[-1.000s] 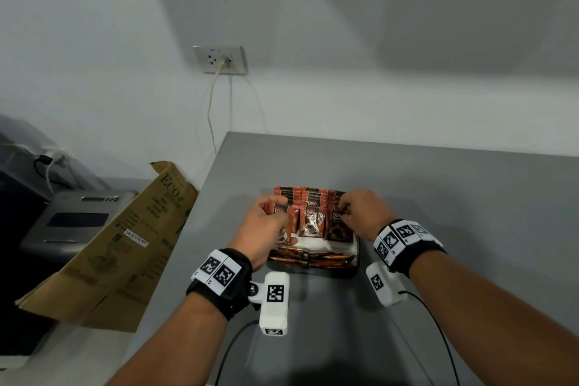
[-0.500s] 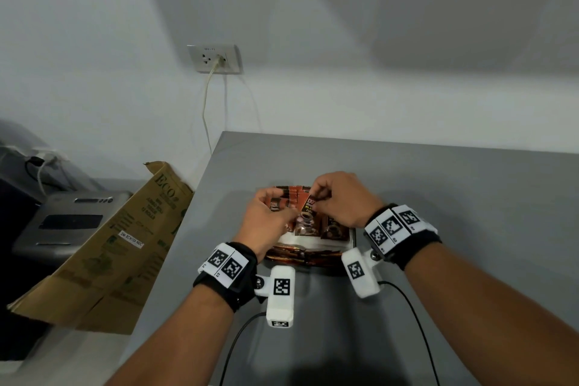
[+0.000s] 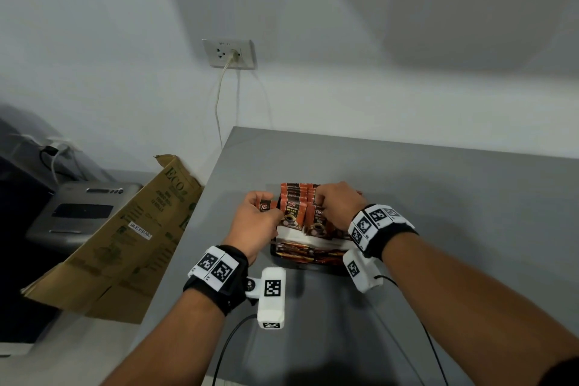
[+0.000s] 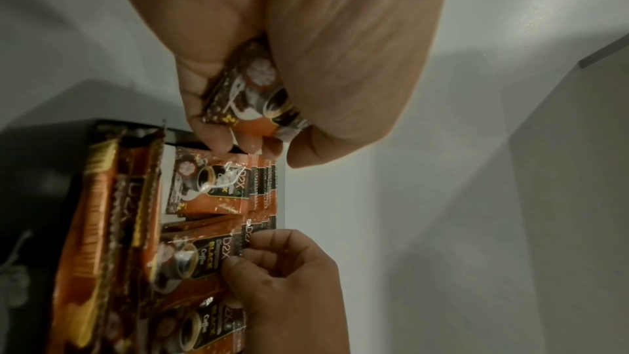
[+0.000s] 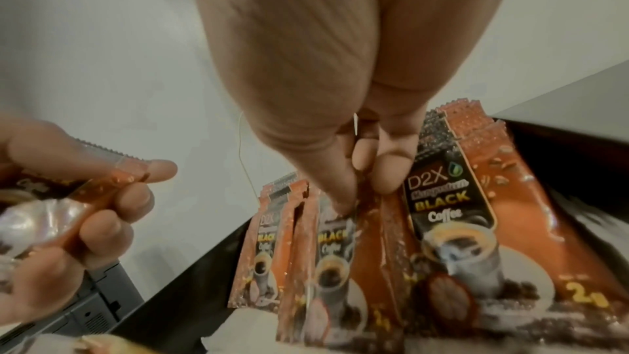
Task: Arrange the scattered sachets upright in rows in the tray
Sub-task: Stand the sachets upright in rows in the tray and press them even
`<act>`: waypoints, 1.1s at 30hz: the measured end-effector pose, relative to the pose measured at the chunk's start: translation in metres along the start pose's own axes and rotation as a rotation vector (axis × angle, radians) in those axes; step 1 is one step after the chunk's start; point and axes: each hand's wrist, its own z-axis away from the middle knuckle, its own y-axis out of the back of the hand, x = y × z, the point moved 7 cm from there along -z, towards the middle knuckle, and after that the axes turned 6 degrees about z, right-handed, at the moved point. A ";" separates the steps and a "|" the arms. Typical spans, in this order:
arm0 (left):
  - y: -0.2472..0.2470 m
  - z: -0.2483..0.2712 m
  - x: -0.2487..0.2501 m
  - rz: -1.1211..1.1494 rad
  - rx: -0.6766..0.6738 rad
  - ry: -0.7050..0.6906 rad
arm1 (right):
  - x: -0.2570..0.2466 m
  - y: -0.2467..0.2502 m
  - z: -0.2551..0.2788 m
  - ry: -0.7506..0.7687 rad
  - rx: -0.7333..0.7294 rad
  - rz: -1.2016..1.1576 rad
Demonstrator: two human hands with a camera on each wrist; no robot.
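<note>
- At 6 o'clock in the head view, both forearms reach forward over the grey table, each wrist wearing a black band with printed marker squares.
- Just past the wrists sits the black tray; long sachets lie flat along its near edge.
- Behind those, orange coffee sachets stand upright in rows, labels facing the person.
- The left hand, at the tray's 9 o'clock side, has fingers curled round one loose sachet, held above the tray's corner.
- The right hand, at the tray's 1 o'clock, pinches the top edge of a standing sachet between thumb and fingertips; the grip looks firm, though motion blur softens it.
- At 9 o'clock off the table leans a cardboard box; at 12 o'clock a wall socket holds a plug.
</note>
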 end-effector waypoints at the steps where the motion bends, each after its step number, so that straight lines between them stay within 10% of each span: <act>1: 0.000 0.001 0.000 0.004 -0.003 0.001 | 0.000 0.001 0.000 -0.002 0.013 -0.005; 5: 0.000 0.001 0.000 0.013 -0.010 0.000 | -0.006 0.018 0.012 0.048 0.060 -0.057; 12: -0.003 -0.002 -0.009 -0.057 -0.050 0.040 | -0.028 -0.018 0.047 0.230 -0.356 0.193; 33: -0.011 -0.002 -0.015 -0.005 -0.109 0.091 | -0.008 -0.026 0.042 0.206 -0.316 0.212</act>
